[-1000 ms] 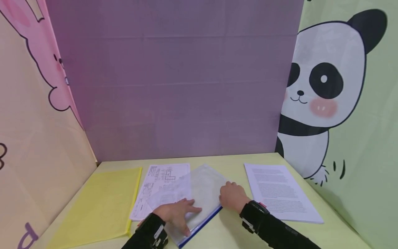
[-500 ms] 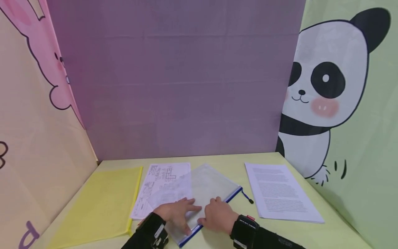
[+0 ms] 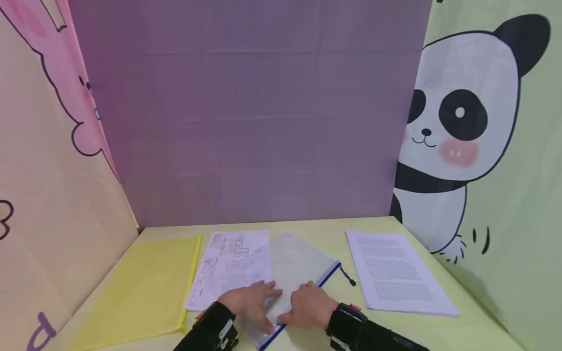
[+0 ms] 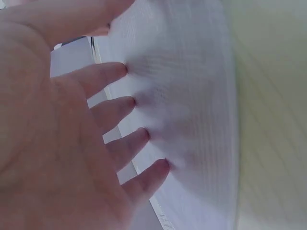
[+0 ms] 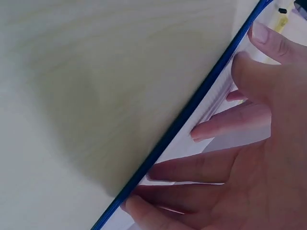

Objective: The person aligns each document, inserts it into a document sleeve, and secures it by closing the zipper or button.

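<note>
A clear zip pouch (image 3: 298, 258) with a blue zip edge (image 3: 327, 275) lies slantwise on the table. My left hand (image 3: 250, 302) rests on it with fingers spread, and the left wrist view shows the fingertips pressing the pouch's pale surface (image 4: 192, 96). Close beside it, my right hand (image 3: 309, 304) touches the zip edge. In the right wrist view its fairly straight fingers (image 5: 196, 165) lie along the blue strip (image 5: 177, 122). The zip pull (image 3: 352, 282) hangs off the far right corner, apart from both hands.
Partly under the pouch lies a printed sheet with diagrams (image 3: 230, 258). A yellow folder (image 3: 140, 287) is at the left of the table (image 3: 316, 336). On the right lies a stack of text pages (image 3: 399, 273). A purple panel (image 3: 254, 122) stands behind.
My right hand has slid from the pouch's far right corner down along the zip edge toward my left hand, uncovering the zip pull. The left hand stays in place.
</note>
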`<state>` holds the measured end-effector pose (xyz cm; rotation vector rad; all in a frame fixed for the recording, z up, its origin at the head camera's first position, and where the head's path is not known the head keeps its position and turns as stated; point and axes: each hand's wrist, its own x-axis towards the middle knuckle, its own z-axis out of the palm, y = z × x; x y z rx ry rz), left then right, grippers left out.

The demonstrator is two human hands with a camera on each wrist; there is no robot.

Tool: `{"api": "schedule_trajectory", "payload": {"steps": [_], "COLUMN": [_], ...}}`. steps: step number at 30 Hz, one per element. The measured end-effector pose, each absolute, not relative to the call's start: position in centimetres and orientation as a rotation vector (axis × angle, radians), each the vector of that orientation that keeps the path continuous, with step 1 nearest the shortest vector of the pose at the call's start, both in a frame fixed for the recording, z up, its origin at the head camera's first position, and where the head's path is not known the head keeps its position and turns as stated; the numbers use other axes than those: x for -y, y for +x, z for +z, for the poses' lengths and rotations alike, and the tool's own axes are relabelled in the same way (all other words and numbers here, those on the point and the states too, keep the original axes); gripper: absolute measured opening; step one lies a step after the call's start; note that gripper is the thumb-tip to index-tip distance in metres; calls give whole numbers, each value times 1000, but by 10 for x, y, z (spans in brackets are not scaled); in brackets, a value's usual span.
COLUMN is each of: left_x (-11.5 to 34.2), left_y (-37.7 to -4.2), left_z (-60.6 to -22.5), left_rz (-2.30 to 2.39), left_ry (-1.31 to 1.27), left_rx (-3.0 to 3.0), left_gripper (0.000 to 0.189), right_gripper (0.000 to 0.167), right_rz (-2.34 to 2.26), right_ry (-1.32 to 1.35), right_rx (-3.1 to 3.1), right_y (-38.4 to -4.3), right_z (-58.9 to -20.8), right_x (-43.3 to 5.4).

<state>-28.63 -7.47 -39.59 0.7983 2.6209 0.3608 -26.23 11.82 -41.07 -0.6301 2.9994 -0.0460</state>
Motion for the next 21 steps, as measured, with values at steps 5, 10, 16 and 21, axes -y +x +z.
{"api": "schedule_trajectory", "payload": {"steps": [5,10,16,21], "left_x": [74,76,77,79], "left_y": [-284,-283,-282,-282], "left_z": [-396,-394,-396,-401], "left_rz": [360,392,367,381], "left_ry": [799,782,798,714], "left_rx": [-2683,-2752,-2804,-2816], "left_gripper": [77,71,67,68], "right_gripper": [56,53,49,47], "right_rz": [-47,26,49,54], "right_ry": [-621,-571,-551,-594], "right_rx": [-2964,-2866,-2857,-2887], "right_y": [-266,-276,-287,-294], "right_z": [-407,-400,-396,-396], "right_x": [-127,-134,-141,-147]}}
